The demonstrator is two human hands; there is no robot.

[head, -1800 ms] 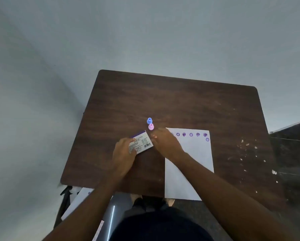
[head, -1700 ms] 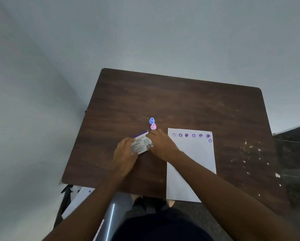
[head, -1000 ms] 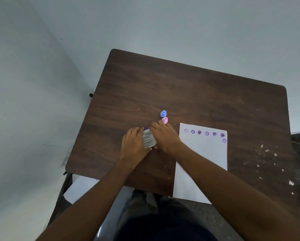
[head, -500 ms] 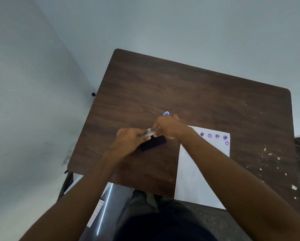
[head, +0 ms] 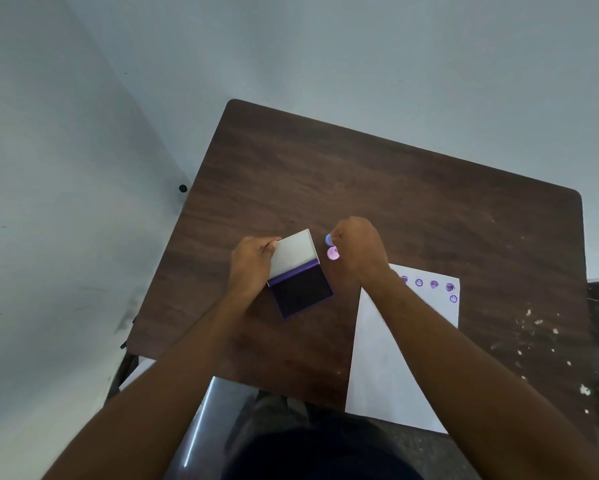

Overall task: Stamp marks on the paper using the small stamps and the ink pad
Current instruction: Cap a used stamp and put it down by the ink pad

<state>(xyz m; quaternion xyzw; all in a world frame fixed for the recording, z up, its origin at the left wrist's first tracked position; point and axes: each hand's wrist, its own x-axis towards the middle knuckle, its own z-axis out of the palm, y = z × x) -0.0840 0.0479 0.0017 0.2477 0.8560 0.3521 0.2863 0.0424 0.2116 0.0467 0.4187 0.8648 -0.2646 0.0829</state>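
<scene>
The purple ink pad (head: 301, 293) lies open on the dark wooden table (head: 395, 188), its dark inked face up. My left hand (head: 251, 265) grips the raised white lid (head: 293, 252) at its left edge. My right hand (head: 358, 251) is curled just right of the lid, fingertips pinched on the small blue stamp (head: 328, 239), which is mostly hidden. The pink stamp (head: 332, 253) stands on the table right under that hand. The white paper (head: 391, 358) lies to the right, with a row of purple stamp marks (head: 433, 285) along its top edge; my right forearm crosses it.
The paper hangs over the table's near edge. White specks and scuffs (head: 537, 327) dot the table's right side. A pale wall lies close to the left and behind. A metal chair frame (head: 201, 420) and my lap sit below the table edge.
The ink pad was shut under both hands. It has been opened, the lid now swung up in my left hand. My right hand left the pad and moved up to the blue stamp.
</scene>
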